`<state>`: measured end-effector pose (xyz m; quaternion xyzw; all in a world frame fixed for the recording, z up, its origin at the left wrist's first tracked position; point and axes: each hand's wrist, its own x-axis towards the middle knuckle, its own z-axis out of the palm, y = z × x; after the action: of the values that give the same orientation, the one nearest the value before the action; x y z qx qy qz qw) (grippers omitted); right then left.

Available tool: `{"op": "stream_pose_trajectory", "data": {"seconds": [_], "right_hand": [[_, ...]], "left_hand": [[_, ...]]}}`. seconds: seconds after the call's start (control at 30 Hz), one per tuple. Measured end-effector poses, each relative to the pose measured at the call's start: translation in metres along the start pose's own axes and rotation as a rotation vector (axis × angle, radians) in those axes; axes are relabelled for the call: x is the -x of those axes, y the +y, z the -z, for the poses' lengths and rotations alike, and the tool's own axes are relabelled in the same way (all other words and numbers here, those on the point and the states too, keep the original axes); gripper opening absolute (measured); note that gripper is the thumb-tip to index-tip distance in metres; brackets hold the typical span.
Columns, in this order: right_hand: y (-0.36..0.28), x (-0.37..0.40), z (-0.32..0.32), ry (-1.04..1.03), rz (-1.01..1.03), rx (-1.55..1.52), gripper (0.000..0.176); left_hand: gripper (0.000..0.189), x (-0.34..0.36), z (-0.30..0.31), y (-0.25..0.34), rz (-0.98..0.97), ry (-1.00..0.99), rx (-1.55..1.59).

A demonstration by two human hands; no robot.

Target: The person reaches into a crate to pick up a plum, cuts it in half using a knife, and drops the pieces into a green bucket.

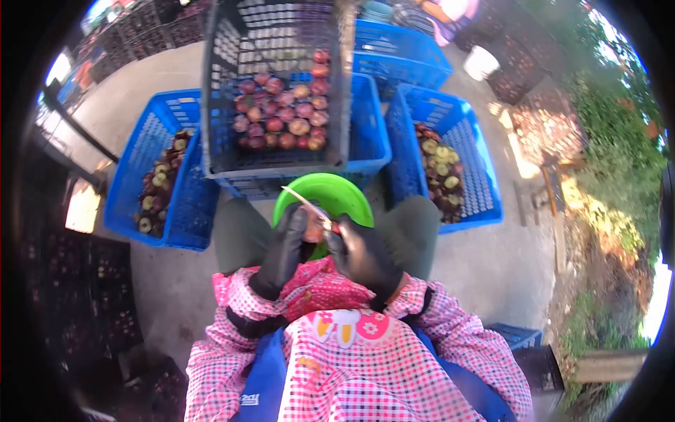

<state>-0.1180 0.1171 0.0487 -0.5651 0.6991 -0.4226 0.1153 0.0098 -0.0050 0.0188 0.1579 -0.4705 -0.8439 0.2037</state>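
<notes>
The gloved left hand is curled round a small reddish fruit, held just over the near rim of the green bowl in the person's lap. The right hand is clenched on a knife whose blade slants away toward eleven o'clock. The fruit is mostly hidden by the gloves, so where the edge meets it is hard to tell.

To my eye the cut goes best with the fruit turned against the blade, the left thumb kept behind the edge and the trimmings dropping into the bowl.

At twelve o'clock a black crate of red fruit presses close to the knees, so the knife tip has little room. A blue crate sits at ten o'clock, a second blue crate at two.
</notes>
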Motion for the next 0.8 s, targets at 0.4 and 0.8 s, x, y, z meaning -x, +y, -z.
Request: {"op": "stream_pose_trajectory", "data": {"seconds": [0.4,0.8], "right_hand": [[0.009,-0.008,-0.002,-0.137,-0.336,-0.578,0.026],[0.007,-0.008,-0.007,-0.164,-0.325,-0.398,0.024]], "left_hand": [[0.042,-0.005,-0.008,0.025,-0.031,0.145,-0.367],[0.043,-0.021,0.029,-0.013,-0.136,0.026,0.554]]}}
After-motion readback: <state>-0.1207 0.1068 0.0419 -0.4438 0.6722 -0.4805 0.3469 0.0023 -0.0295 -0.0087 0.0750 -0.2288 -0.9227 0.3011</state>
